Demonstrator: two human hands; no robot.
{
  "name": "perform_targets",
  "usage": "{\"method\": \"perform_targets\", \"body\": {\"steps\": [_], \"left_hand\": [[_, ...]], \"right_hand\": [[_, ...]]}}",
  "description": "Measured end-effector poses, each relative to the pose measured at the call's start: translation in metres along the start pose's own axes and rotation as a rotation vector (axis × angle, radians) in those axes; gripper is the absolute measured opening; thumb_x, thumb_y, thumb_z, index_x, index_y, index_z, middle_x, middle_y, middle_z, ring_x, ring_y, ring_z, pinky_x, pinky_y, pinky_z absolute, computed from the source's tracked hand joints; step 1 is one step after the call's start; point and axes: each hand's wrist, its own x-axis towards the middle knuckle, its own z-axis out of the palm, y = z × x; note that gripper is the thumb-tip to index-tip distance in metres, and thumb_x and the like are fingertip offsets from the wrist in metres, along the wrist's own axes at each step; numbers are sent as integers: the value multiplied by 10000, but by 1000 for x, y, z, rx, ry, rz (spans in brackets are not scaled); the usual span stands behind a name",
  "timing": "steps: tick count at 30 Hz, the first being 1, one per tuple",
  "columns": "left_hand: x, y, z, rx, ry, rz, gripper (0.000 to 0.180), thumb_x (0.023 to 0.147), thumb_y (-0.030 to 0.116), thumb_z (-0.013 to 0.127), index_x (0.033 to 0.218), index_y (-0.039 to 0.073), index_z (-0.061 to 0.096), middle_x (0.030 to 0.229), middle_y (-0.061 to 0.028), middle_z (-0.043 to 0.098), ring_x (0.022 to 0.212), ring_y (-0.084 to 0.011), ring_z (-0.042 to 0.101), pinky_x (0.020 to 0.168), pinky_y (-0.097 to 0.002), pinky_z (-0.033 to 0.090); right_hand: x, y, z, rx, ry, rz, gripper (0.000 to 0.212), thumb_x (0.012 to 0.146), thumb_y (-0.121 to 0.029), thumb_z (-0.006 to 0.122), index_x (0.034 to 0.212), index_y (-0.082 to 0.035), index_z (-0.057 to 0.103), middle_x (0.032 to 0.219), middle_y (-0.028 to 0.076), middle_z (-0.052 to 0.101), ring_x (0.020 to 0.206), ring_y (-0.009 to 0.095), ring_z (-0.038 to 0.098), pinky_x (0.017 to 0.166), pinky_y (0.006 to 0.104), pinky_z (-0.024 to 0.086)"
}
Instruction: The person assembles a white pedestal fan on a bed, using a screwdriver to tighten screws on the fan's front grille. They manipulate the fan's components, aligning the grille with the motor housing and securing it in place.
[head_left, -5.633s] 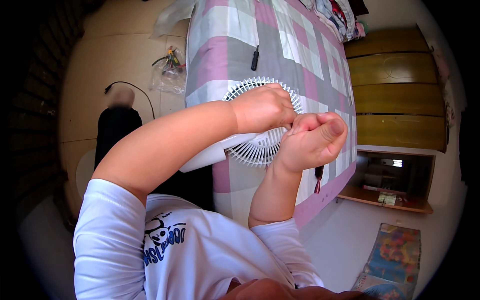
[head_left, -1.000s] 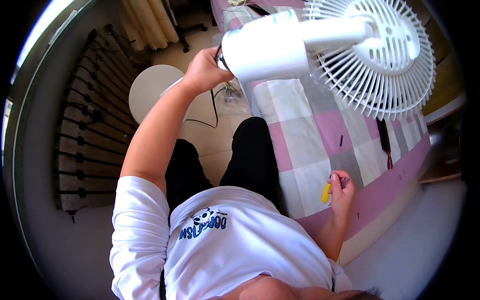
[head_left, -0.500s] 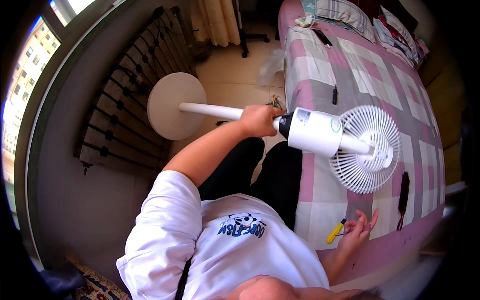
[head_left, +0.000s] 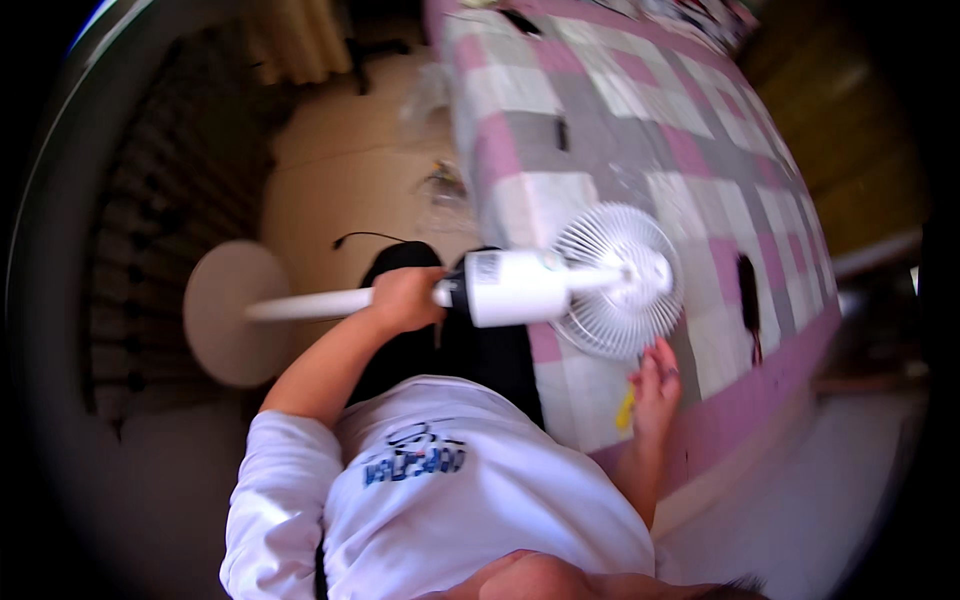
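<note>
My left hand (head_left: pixel 408 298) is wrapped round the white pole of a pedestal fan (head_left: pixel 520 288), just below its black collar. The fan lies sideways across my lap, its round base (head_left: pixel 228 312) to the left and its grilled head (head_left: pixel 585 325) over the bed on the right. Close to the grille's near edge is my right hand (head_left: pixel 655 395), fingers curled up and together. Something thin and greyish seems to sit between them, too blurred to name. A yellow-handled screwdriver (head_left: pixel 625 410) shows just left of that hand, partly hidden by it.
The bed (head_left: pixel 610 420) has a checked cover, with a dark brush (head_left: pixel 748 295), a small black tool (head_left: pixel 562 132) and a dark phone (head_left: pixel 521 21) on it. Small parts in clear plastic (head_left: pixel 441 185) and a black cable (head_left: pixel 370 237) lie on the floor. A dark radiator (head_left: pixel 150 230) stands left.
The view has swung, so most things sit further left in it. The fan is more level, and my right hand has come up close to its grille. My left hand keeps its hold.
</note>
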Motion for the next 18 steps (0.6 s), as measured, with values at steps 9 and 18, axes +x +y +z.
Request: {"method": "perform_targets", "body": {"steps": [9, 18], "left_hand": [[-20, -19, 15, -152, -44, -31, 335, 663, 164, 710, 986, 94, 657, 884, -174, 701, 899, -381, 667, 794, -441, 523], [-25, -34, 10, -140, -31, 56, 355, 669, 174, 730, 997, 62, 650, 909, -188, 695, 893, -391, 659, 789, -450, 524]], "right_hand": [[-42, -53, 24, 16, 44, -130, 307, 1035, -251, 450, 1059, 3, 620, 875, 67, 650, 717, 98, 574, 626, 237, 433], [-55, -103, 24, -6, 104, -258, 256, 1012, -211, 517, 852, -27, 595, 702, 6, 559, 576, 74, 475, 538, 223, 388]]}}
